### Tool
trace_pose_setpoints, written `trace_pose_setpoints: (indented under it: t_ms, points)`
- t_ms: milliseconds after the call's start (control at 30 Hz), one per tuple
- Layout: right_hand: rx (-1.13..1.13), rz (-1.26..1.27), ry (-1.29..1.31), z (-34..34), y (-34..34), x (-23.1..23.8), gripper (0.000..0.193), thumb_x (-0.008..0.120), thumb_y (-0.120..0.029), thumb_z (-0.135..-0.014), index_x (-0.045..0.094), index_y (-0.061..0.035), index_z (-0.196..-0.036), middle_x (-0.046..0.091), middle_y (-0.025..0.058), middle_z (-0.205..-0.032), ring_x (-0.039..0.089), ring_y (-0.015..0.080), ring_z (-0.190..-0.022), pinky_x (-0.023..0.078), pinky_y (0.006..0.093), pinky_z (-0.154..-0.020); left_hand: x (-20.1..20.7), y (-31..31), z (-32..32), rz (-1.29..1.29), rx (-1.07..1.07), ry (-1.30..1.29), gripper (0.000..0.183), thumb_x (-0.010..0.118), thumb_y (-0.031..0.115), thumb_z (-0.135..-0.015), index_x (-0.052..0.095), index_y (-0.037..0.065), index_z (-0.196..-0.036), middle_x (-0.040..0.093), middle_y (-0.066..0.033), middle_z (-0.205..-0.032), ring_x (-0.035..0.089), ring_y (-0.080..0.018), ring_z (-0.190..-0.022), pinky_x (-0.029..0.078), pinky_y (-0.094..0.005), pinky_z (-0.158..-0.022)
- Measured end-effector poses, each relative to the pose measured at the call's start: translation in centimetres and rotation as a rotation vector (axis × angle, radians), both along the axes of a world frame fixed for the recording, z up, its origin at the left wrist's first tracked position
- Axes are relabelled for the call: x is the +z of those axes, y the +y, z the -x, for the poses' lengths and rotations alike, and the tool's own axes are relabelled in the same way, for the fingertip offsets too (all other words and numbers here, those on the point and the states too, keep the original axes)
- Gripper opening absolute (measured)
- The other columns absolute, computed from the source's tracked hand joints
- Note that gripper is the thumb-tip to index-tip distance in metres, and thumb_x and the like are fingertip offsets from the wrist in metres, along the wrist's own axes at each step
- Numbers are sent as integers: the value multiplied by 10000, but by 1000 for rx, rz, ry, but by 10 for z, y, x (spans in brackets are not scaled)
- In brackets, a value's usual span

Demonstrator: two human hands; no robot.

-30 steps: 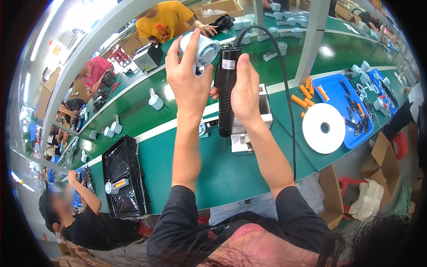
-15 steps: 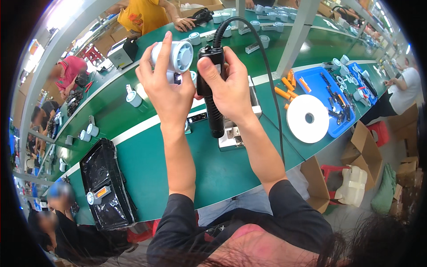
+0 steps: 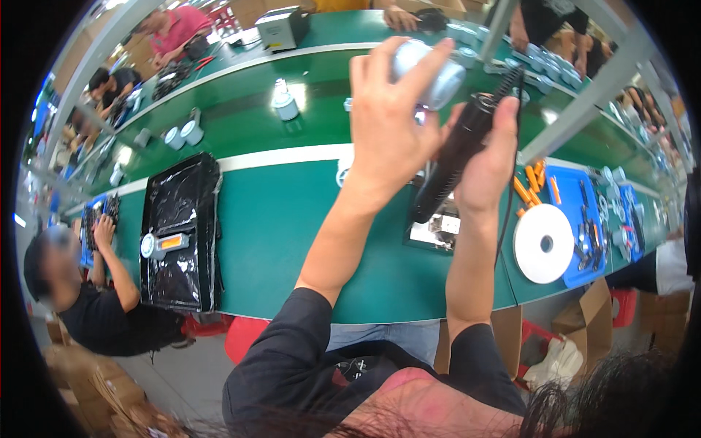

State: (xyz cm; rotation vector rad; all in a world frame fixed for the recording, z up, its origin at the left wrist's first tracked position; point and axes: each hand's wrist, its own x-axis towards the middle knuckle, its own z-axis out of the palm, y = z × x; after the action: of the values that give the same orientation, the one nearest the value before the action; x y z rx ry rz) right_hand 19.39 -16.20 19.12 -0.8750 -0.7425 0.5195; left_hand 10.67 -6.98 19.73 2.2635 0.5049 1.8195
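My left hand (image 3: 391, 117) is raised over the far side of the bench, its fingers wrapped round a pale blue device with a round drum-shaped head (image 3: 447, 82). Close beside it, my right hand (image 3: 485, 171) grips a black corded electric screwdriver (image 3: 454, 157), which slants with its cable end up and away from me. The lower part of the pale blue device is hidden behind my left hand. Below the screwdriver, a metal fixture (image 3: 438, 232) sits on the green bench, partly covered by the tool and my right hand.
At left lies a black plastic-lined tray (image 3: 181, 201) holding a pale blue device (image 3: 152, 246). To the right are a white disc (image 3: 526, 244), orange parts (image 3: 523, 191) and a blue parts tray (image 3: 588, 274). More devices (image 3: 285, 106) stand on the green belt beyond. People work around.
The view has swung left, so the bench appears shifted right. My hands still hold the pale blue device and the screwdriver; the screwdriver has tilted from near upright to a slant.
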Motion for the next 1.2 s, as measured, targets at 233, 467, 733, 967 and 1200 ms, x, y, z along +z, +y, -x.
trace_pose_setpoints:
  t_ms: [233, 467, 733, 967, 1200]
  points:
    - [-12, 33, 62, -1, -4, 0, 622, 401, -637, -1114, 643, -70, -1036, 648, 61, -770, 629, 176, -691, 492, 307, -635, -1, -1, 3, 25, 6, 36, 783, 741, -48, -654, 731, 215, -1391, 613, -203, -1319, 552, -393, -1097, 503, -463, -964]
    - [-84, -64, 15, -5, -3, -3, 535, 386, -511, -1157, 600, -28, -1071, 617, 81, -843, 597, 190, -766, 493, 324, -729, -3, -13, -5, 39, -53, 19, 728, 858, 8, -664, 743, 228, -1348, 611, -192, -1329, 561, -413, -1122, 550, -488, -913]
    - [-56, -92, -17, -5, -5, 0, 511, 367, -486, -1163, 578, -31, -1066, 605, 87, -854, 588, 186, -773, 489, 325, -733, -4, -14, -8, 34, -93, -35, 692, 862, 7, -687, 745, 200, -1342, 609, -196, -1332, 559, -409, -1119, 533, -484, -929]
    - [-113, -98, -62, -5, -2, -2, 537, 395, -516, -1157, 602, -32, -1051, 616, 68, -843, 595, 149, -751, 480, 285, -692, -4, -15, -7, 55, -77, 6, 730, 854, -30, -669, 742, 212, -1349, 603, -192, -1356, 553, -408, -1136, 533, -471, -952]
    - [-149, -151, -138, -2, -3, 0, 309, 690, -337, -1085, 621, -36, -1078, 622, 15, -782, 587, 70, -676, 462, 225, -603, -3, -15, -9, 31, -115, -28, 791, 767, -99, -643, 730, 203, -1374, 613, -172, -1345, 553, -391, -1132, 529, -464, -959]
